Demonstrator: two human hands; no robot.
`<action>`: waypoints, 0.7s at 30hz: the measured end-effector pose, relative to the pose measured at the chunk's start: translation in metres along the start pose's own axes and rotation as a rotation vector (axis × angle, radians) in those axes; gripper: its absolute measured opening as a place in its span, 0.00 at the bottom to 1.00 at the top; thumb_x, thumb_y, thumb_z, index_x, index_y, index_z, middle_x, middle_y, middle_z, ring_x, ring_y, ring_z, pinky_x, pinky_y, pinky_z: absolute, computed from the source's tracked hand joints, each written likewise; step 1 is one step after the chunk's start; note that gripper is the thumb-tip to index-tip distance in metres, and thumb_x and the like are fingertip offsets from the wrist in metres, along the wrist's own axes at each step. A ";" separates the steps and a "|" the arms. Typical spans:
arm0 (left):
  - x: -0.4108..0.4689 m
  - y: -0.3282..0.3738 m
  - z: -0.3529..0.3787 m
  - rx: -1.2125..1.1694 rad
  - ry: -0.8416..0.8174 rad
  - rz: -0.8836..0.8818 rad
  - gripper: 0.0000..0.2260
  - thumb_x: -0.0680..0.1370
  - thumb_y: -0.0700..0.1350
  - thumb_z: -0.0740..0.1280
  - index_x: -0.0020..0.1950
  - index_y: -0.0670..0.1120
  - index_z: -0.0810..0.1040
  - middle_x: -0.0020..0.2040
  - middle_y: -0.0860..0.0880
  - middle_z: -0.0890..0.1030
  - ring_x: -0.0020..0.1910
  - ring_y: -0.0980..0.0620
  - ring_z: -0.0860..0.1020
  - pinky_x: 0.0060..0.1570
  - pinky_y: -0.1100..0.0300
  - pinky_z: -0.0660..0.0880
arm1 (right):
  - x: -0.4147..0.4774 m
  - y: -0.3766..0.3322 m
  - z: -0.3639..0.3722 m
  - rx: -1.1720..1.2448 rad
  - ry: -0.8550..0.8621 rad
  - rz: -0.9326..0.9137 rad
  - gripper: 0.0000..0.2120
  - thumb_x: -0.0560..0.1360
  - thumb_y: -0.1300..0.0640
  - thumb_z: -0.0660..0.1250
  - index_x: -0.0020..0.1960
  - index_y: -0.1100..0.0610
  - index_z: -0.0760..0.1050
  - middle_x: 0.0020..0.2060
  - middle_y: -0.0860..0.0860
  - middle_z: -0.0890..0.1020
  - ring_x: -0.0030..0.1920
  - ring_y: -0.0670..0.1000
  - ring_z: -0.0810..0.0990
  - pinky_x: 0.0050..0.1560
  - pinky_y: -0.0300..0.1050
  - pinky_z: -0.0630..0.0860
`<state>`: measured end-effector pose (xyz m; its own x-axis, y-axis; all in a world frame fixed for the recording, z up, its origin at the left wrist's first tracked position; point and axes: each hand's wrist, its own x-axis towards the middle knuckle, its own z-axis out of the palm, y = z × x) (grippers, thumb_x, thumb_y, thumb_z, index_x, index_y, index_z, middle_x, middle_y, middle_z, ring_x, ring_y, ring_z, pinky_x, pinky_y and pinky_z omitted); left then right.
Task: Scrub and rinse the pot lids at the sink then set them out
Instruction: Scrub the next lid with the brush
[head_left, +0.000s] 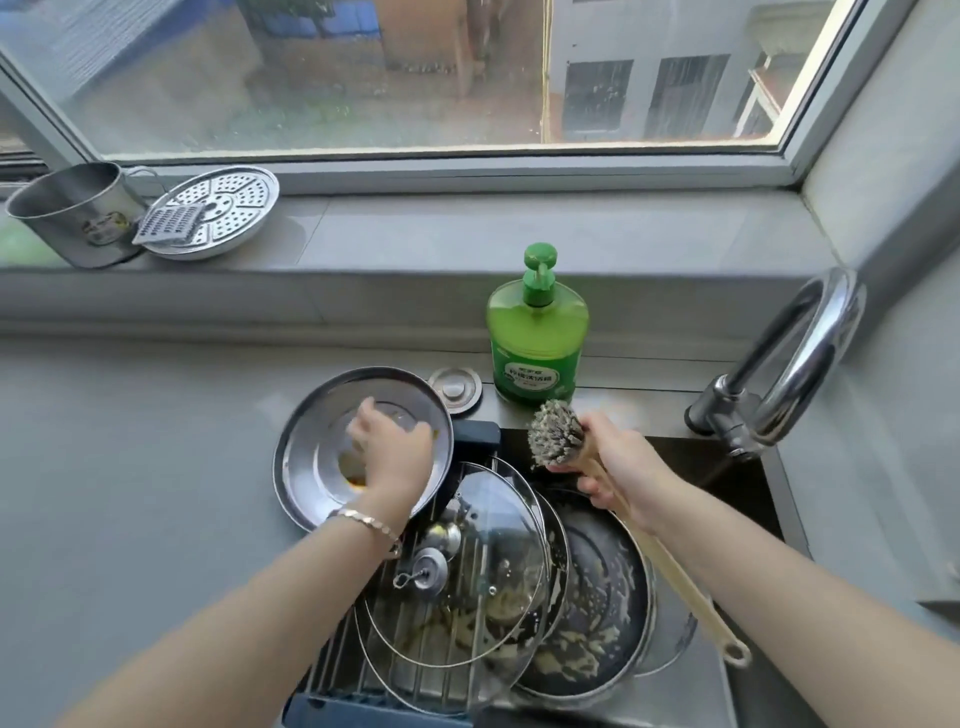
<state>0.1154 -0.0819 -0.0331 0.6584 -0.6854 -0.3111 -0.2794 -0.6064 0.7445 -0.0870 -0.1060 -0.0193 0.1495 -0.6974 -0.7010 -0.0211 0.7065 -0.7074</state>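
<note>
**Lids Stack Up at a Window Sink**

A grey countertop (130, 441) runs under a wide window, with a green soap bottle (537, 332) standing at the sink's back edge. Its label carries white characters too small to read.

Three lids are in view. One steel lid (322, 415) lies left of and below the bottle, partly over the counter. Two glass lids (457, 571) overlap on a wire rack (358, 654) further below it, both smeared with food.

The left hand (389, 447) presses down inside the steel lid, fingers curled over a yellow-orange thing (358, 480) mostly hidden under the palm. The right hand (618, 462), just below the bottle, grips the wooden handle of one bristle brush (556, 431), head raised toward the bottle.

A dirty pan (602, 587) sits half hidden beneath the glass lids. The faucet (800, 358) curves at the bottle's right. Far left on the sill stand one steel mug (72, 213), its sticker illegible, one perforated steamer plate (223, 208) and one grater (169, 223).
</note>
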 end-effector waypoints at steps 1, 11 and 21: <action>-0.005 -0.020 -0.003 0.027 0.034 -0.138 0.30 0.75 0.40 0.64 0.73 0.40 0.54 0.72 0.38 0.54 0.69 0.39 0.58 0.65 0.49 0.61 | -0.003 0.010 -0.004 -0.031 0.032 0.014 0.14 0.77 0.50 0.56 0.44 0.59 0.74 0.31 0.56 0.83 0.19 0.46 0.64 0.19 0.31 0.56; 0.014 -0.106 -0.021 -0.739 -0.066 -0.742 0.16 0.81 0.37 0.56 0.68 0.39 0.67 0.67 0.42 0.71 0.67 0.44 0.70 0.66 0.52 0.67 | -0.026 0.060 -0.010 -0.197 0.181 0.093 0.15 0.76 0.50 0.57 0.38 0.59 0.71 0.19 0.49 0.77 0.18 0.46 0.65 0.19 0.32 0.58; -0.003 -0.099 -0.042 -1.077 -0.226 -0.541 0.20 0.75 0.26 0.51 0.62 0.41 0.67 0.61 0.36 0.71 0.51 0.37 0.75 0.43 0.45 0.78 | -0.050 0.076 -0.027 -0.381 0.139 -0.107 0.15 0.77 0.51 0.58 0.36 0.59 0.70 0.26 0.53 0.71 0.24 0.48 0.68 0.24 0.37 0.61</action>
<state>0.1705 -0.0031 -0.0811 0.3442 -0.5682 -0.7475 0.7832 -0.2653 0.5623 -0.1232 -0.0207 -0.0406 0.0367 -0.7922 -0.6092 -0.3804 0.5526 -0.7415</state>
